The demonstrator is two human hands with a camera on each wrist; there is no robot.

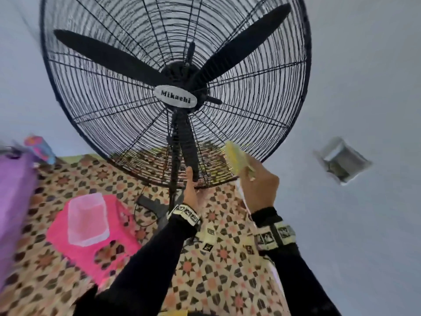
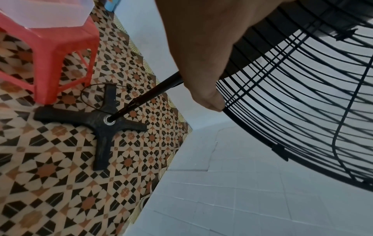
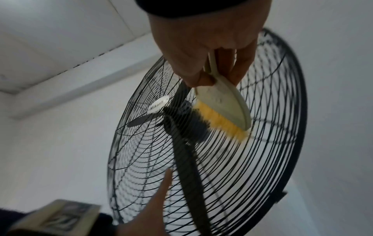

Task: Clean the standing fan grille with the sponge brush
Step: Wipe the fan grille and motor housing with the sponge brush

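Already the brush point(image 3: 222, 111), its yellow sponge edge pressed to the black wires of the grille point(image 1: 127, 115) low on the front right of the stand, is at work, though no wire looks plainly cleaner than another, so I judge most of the face and the rim are left. Its pale handle is pinched by the right hand point(image 1: 258, 185) with curled fingers point(image 3: 241, 63), while the left hand point(image 1: 189, 190) steadies the lower rim with fingers straight. Beyond, wall stands close behind; stool point(image 1: 91, 226) and tub point(image 1: 87, 218) sit left, leaving room above and right.
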